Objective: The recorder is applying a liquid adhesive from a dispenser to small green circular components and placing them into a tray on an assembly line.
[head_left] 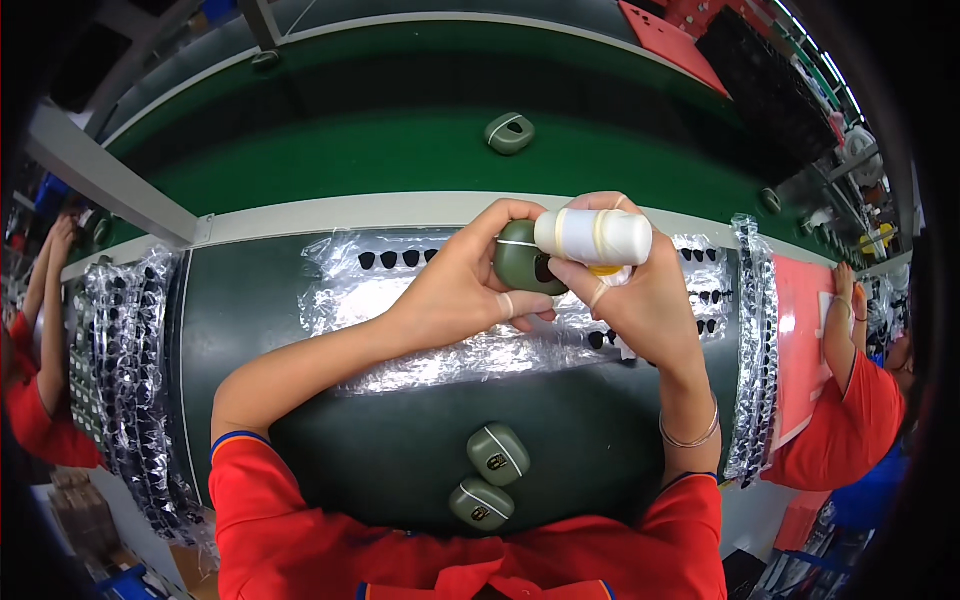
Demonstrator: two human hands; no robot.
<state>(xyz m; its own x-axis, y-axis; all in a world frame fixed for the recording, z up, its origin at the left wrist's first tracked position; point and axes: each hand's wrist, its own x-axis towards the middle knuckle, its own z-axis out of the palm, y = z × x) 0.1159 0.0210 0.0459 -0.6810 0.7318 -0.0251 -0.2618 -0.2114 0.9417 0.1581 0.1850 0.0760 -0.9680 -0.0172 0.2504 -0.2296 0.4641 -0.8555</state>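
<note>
My left hand (470, 285) grips a small rounded olive-green case (522, 262) above the dark work mat. My right hand (640, 300) holds a white plastic bottle (590, 237) lying sideways, its yellow tip hidden against the case. Both hands meet over a clear plastic tray (400, 300) that holds rows of small black parts. Two more olive-green cases (498, 453) (481, 503) lie on the mat close to my chest.
Another green case (509, 133) rides on the green conveyor belt (350, 150) beyond the tray. Stacks of plastic trays stand at the left (130, 370) and right (752, 350). Co-workers in red sit at the left (40, 380) and right (850, 400).
</note>
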